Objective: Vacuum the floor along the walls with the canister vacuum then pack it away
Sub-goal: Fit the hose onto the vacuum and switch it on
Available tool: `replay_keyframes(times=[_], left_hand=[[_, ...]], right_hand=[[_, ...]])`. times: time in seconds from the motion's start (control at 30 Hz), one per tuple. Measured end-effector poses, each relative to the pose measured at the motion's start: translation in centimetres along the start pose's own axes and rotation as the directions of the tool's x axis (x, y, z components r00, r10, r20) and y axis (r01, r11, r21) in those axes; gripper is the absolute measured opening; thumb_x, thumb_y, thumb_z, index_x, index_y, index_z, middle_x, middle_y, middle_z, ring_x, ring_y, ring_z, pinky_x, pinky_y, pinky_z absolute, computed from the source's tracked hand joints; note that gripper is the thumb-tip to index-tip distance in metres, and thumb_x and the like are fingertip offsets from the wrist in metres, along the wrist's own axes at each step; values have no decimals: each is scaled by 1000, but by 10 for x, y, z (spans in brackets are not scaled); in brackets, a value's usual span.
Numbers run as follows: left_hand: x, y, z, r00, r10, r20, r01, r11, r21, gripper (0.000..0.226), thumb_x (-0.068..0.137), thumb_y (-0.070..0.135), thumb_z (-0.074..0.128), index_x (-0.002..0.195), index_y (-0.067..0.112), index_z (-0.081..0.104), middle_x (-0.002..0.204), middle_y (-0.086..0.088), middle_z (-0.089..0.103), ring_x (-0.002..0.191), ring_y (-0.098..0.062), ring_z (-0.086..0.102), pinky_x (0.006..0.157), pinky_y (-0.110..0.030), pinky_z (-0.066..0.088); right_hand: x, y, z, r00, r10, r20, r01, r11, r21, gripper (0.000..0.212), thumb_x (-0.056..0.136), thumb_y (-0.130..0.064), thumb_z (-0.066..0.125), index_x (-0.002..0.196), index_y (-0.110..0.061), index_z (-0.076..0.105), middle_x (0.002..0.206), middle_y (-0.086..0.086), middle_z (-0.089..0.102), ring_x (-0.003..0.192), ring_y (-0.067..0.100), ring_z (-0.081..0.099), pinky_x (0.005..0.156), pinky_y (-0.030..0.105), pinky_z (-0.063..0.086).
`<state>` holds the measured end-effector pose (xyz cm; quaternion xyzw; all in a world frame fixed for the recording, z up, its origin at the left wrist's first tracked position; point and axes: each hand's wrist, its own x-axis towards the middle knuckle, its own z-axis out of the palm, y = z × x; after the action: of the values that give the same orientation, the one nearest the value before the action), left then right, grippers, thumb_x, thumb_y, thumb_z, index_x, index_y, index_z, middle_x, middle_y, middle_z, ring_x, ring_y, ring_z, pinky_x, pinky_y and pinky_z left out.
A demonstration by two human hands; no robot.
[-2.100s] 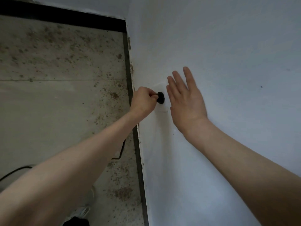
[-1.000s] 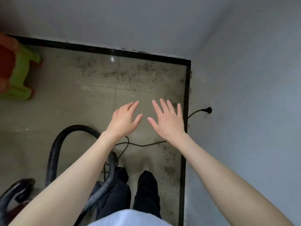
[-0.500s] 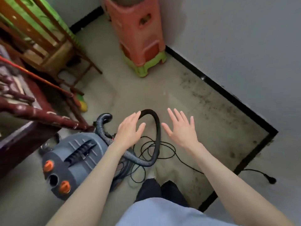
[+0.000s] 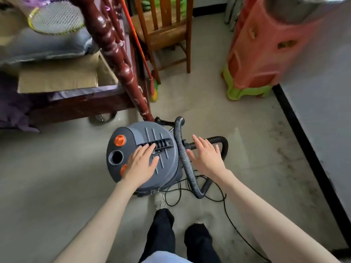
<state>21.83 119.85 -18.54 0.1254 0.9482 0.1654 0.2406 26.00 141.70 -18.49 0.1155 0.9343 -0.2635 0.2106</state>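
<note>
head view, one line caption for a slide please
Both open hands, left and right, reach over the grey canister vacuum.

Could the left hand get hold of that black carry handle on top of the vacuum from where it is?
Probably yes. The left hand is open over the vacuum's grey lid, fingertips right by the black handle. Nothing lies between them; the ribbed hose runs along the lid's right side, clear of the handle.

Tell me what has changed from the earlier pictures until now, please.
The left hand let go of the plug at the wall. The person turned from the corner to the vacuum; both hands came over it, the left above its lid, the right hand beside the hose. Both hands are open as before, holding nothing; the cord lies loose on the floor.
</note>
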Motion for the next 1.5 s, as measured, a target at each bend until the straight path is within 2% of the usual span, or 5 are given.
replay_keyframes(times=[0.43, 0.77, 1.23, 1.4, 1.5], left_hand=[[146, -75, 46, 982, 90, 168, -115, 982, 150, 57, 101, 45, 25, 152, 27, 9, 160, -2, 0, 147, -23, -8, 117, -49, -2], [159, -86, 86, 991, 126, -38, -116, 970, 212, 59, 95, 53, 32, 146, 23, 37, 153, -12, 31, 140, -29, 31, 113, -48, 25], [166, -86, 80, 988, 45, 149, -78, 972, 223, 61, 96, 58, 20, 150, 30, 19, 160, -2, 6, 147, -20, 8, 118, -41, 8], [168, -59, 50, 972, -68, 225, 93, 990, -104, 56, 101, 45, 22, 149, 16, 26, 158, -4, 18, 147, -21, 4, 117, -42, 5], [174, -9, 21, 957, -168, 235, 279, 754, -595, 50, 101, 47, 30, 130, 12, 51, 136, -10, 51, 129, -23, 43, 100, -32, 33]], right_hand=[[201, -21, 74, 964, 227, 138, -254, 938, 235, 50, 105, -30, 37, 147, -4, 35, 148, 19, 42, 135, 32, 41, 104, 31, 32], [298, 13, 138, 788, 527, 318, -609, 598, 521, 48, 103, -33, 43, 120, 10, 57, 97, 16, 62, 82, 28, 58, 73, 31, 46], [238, 2, 80, 851, 333, 406, -491, 229, 841, 22, 102, -18, 49, 103, 3, 55, 80, 9, 56, 66, 19, 58, 59, 31, 53], [162, -3, 39, 902, 150, 405, -427, 174, 887, 19, 102, -9, 47, 116, 3, 51, 88, 9, 61, 65, 13, 68, 56, 25, 55], [129, -11, 25, 919, 28, 393, -384, 286, 878, 20, 98, -4, 52, 117, -8, 55, 91, 0, 70, 78, 8, 70, 67, 21, 54]])
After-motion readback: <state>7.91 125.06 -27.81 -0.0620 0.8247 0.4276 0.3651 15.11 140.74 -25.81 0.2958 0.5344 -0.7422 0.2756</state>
